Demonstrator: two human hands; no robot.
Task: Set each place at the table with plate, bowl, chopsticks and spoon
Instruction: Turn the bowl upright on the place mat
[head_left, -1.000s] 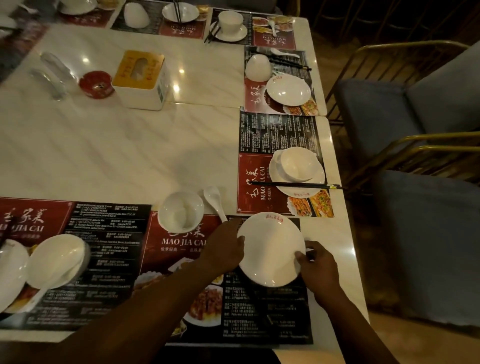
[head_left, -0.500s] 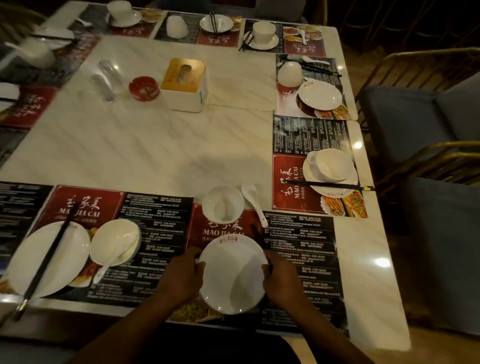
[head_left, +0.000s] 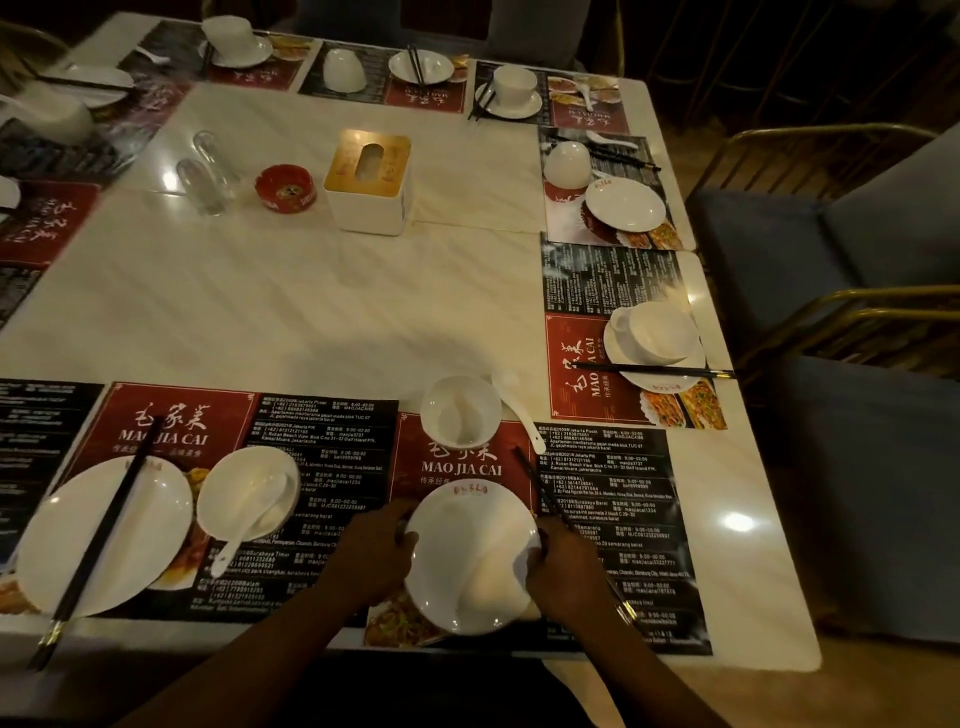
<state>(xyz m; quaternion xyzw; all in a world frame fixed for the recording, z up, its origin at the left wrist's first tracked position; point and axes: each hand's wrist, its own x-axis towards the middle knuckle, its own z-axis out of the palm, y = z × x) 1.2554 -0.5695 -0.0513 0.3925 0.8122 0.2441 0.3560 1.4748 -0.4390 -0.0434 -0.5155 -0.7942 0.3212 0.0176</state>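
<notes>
A white plate (head_left: 470, 556) lies on the red and black placemat (head_left: 613, 483) at the near edge of the table. My left hand (head_left: 376, 553) holds its left rim and my right hand (head_left: 563, 569) holds its right rim. Black chopsticks (head_left: 537, 486) lie on the mat just right of the plate, running under my right hand. Beyond the plate stands a white bowl (head_left: 460, 413) with a white spoon (head_left: 519, 410) beside it on the right.
To the left, a set place has a large plate (head_left: 104, 535) with chopsticks across it and a bowl (head_left: 247, 493) holding a spoon. Along the right edge are more settings (head_left: 654, 338). A tissue box (head_left: 370, 182), red ashtray (head_left: 285, 187) and glass shakers (head_left: 205, 176) stand mid-table. Chairs (head_left: 857, 270) line the right side.
Both hands have slid the plate toward me and to the left on the placemat. The chopsticks beside it have come into view. The camera has turned left, showing more of the table.
</notes>
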